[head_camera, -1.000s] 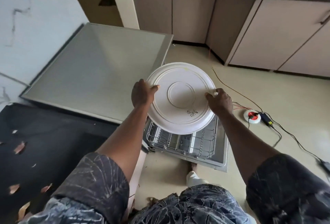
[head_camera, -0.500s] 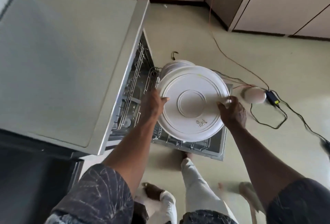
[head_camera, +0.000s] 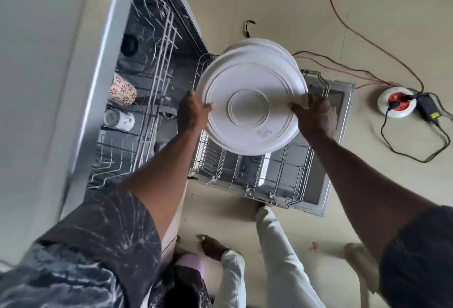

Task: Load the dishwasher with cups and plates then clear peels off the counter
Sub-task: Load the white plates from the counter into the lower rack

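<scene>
Stacked white plates point(head_camera: 250, 101) gripped by left hand point(head_camera: 192, 113) at 9 o'clock, right hand point(head_camera: 316, 118) at 3 o'clock, above lower rack point(head_camera: 289, 180); judged liable to slide apart if tilted.

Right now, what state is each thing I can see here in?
white plate: held aloft, underside toward the camera, gripped at its rim by left hand and right hand
dishwasher door: open, folded down
lower rack: pulled out over the door
floral cup: loaded in the upper rack
white cup: loaded beside it
extension socket: on the floor, black plug inserted
</scene>
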A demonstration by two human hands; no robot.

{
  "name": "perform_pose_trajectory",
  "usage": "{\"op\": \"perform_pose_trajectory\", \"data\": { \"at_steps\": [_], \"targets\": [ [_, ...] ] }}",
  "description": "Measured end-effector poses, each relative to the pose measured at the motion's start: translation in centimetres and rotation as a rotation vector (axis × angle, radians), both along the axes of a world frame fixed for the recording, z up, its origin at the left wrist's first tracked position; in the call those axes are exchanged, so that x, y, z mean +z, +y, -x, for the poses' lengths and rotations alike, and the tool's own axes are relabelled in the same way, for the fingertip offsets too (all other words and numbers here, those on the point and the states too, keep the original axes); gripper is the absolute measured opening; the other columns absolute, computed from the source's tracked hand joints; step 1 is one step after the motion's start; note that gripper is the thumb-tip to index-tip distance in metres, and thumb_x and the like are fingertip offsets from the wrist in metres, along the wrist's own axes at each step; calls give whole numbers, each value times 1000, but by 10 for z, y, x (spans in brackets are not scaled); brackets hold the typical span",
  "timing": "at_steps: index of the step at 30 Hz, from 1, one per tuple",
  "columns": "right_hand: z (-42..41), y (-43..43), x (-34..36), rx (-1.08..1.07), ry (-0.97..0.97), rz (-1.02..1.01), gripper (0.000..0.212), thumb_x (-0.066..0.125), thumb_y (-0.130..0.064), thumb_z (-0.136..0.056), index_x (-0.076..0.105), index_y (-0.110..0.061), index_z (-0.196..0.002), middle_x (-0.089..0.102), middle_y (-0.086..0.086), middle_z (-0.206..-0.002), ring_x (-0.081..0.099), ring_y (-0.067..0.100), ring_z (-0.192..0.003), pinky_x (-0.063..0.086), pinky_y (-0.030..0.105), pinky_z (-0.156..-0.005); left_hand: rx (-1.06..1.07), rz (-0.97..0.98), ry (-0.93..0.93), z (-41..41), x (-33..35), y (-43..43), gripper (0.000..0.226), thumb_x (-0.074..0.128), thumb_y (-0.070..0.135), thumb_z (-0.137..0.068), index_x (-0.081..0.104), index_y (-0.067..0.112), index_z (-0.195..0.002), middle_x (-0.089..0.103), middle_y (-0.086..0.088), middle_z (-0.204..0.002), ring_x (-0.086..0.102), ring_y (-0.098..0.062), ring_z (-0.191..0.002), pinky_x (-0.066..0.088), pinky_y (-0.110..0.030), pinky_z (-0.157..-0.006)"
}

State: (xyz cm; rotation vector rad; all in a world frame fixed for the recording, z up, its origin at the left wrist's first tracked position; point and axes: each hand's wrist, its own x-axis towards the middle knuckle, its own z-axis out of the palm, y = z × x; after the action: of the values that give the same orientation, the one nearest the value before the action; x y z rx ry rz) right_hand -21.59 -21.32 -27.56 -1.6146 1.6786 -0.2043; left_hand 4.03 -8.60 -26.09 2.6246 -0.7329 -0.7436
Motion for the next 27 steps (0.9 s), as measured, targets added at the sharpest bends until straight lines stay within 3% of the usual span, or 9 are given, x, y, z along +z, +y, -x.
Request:
{"op": "perform_pose_trajectory", "data": {
  "at_steps": [5,9,11,14,20,23,25,27],
  "targets": [
    [-27,-41,-21,-85,-130,32,42,75,-47,-69,69,-17,-98,72,3,-95,67,24,-86,56,40,-75,33,104,-33,-27,-22,-51,40,70,28,-92,56,5,-121,67,-7,-115,60,-14,-85,37,-9,-42],
    [-37,-67,-33,-65,-87,123,52,69,-59,-64,68,-17,-95,68,-1,-86,67,31,-85,54,48,-74,63,190,-38,-42,-38,-83,38,69,32,-92,58,9,-120,69,-5,-115,62,-13,-89,38,-10,-53],
    [-38,-77,-43,-79,-76,126,50,69,-61,-63,68,-20,-92,73,3,-89,67,30,-85,55,47,-75,79,205,-20,-45,-46,-93,37,67,33,-93,57,9,-120,69,-4,-116,61,-13,-89,41,-8,-55],
    [-38,-88,-61,-107,-87,116,44,69,-66,-54,53,-29,-75,73,1,-88,67,27,-82,56,47,-75,83,216,-4,-47,-62,-102,39,64,35,-94,56,9,-122,68,-6,-118,64,-16,-94,49,-21,-72],
    [-46,-86,-61,-113,-33,110,47,78,-56,-64,68,-21,-94,72,-1,-89,66,25,-83,54,39,-71,69,246,14,-60,-89,-117,41,63,35,-95,53,11,-127,68,-3,-119,63,-15,-94,42,-12,-62],
    [-47,-87,-72,-114,-27,121,46,79,-56,-63,68,-20,-91,66,-5,-79,63,24,-76,53,40,-68,66,236,40,-65,-99,-120,43,63,35,-95,51,12,-129,66,-1,-120,60,-13,-92,42,-10,-61],
    [-47,-83,-76,-107,-22,115,41,81,-50,-67,68,-18,-89,57,-10,-71,55,21,-74,51,40,-68,70,241,51,-67,-108,-121,45,65,35,-94,52,11,-129,66,-4,-121,61,-15,-96,43,-13,-69],
    [-46,-79,-82,-105,-33,85,31,82,-46,-69,60,-26,-78,49,-17,-68,55,22,-77,52,39,-72,72,231,38,-67,-117,-120,46,67,35,-92,54,11,-128,66,-4,-122,61,-16,-98,41,-15,-74]
  ]
}}
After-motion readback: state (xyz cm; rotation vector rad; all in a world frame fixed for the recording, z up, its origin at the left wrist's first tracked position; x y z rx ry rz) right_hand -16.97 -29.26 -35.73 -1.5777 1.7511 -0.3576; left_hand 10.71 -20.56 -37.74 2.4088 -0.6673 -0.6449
